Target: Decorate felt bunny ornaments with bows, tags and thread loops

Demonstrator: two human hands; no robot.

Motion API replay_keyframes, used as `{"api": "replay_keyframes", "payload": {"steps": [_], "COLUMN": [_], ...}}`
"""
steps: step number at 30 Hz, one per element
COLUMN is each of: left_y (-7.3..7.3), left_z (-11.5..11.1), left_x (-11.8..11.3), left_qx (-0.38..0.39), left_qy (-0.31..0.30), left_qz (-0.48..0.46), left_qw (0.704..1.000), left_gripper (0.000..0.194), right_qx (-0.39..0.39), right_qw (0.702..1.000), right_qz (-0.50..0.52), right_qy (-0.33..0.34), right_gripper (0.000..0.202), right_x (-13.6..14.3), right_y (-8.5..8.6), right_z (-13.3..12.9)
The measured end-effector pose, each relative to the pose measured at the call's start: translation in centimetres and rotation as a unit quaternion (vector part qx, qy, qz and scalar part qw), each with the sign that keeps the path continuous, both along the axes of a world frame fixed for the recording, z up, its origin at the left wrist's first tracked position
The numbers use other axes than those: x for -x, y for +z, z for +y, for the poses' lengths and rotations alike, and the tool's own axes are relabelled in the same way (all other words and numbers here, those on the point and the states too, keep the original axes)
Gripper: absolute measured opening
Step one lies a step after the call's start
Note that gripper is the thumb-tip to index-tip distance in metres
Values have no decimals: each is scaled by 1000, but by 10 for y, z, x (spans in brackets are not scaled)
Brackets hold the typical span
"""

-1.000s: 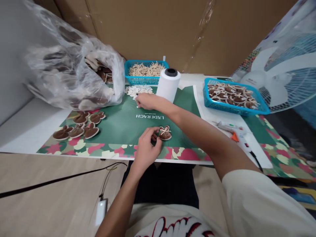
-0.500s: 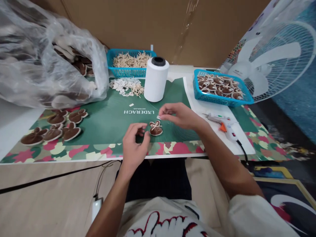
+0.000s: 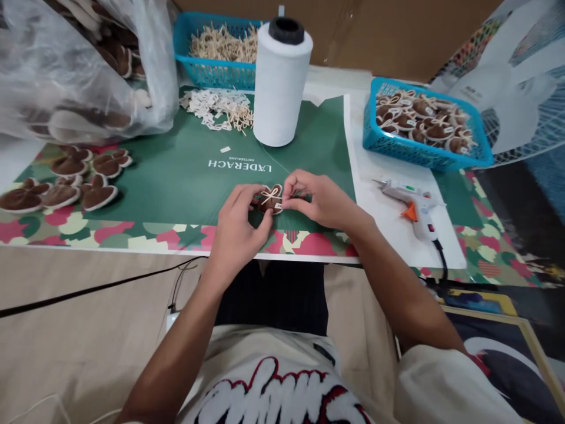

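Observation:
A small brown bunny-shaped plush piece (image 3: 266, 204) with pale edging and a cream string bow lies on the green sheet in front of me. My left hand (image 3: 241, 221) curls around its left side, thumb at the lower edge and fingers at the upper left, steadying it. From the right, my right hand (image 3: 315, 199) pinches a small white label (image 3: 278, 206) and holds it against the piece, below the bow. The label's right end is partly covered by my fingertips. On the left, several similar brown pieces (image 3: 99, 192) lie without bows.
Behind stand a white thread cone (image 3: 282, 88), a blue basket of cream bows (image 3: 216, 70) and a pile of white labels (image 3: 212, 106). At right are a glue gun (image 3: 412, 203), a blue basket of finished-looking pieces (image 3: 424, 150) and a fan (image 3: 516, 88). A plastic bag (image 3: 79, 76) bulges at left.
My right hand has brought the label down onto the brown piece. My left hand has closed in around the piece. The view has tilted down and moved closer.

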State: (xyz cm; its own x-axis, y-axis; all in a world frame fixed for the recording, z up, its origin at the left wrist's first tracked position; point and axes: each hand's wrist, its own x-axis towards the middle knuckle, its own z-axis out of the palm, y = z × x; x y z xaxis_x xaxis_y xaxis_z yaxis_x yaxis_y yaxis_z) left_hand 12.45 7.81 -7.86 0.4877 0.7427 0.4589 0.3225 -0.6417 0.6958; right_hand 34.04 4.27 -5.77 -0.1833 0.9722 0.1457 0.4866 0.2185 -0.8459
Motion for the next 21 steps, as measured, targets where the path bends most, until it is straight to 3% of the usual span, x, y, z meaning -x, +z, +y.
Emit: {"api": "replay_keyframes", "payload": {"steps": [11,16,21], "left_y": [4,3,4], "left_z": [-1,0,0], "left_x": [-12,-15,-16], "left_qx": [18,25,31], "left_qy": [41,54,53], "left_qz": [20,12,7], "left_qw": [999,998,998], "left_gripper": [23,26,25], "right_qx": [-27,-77,-82], "right_qw": [999,991,967], "right_qz": [-25,1,121], "right_qy": [-3,-106,-208], "right_gripper": [13,17,19], "right_x": [2,2,11], "right_y": [-2,-9,-14], "right_z": [-3,-13,-37]}}
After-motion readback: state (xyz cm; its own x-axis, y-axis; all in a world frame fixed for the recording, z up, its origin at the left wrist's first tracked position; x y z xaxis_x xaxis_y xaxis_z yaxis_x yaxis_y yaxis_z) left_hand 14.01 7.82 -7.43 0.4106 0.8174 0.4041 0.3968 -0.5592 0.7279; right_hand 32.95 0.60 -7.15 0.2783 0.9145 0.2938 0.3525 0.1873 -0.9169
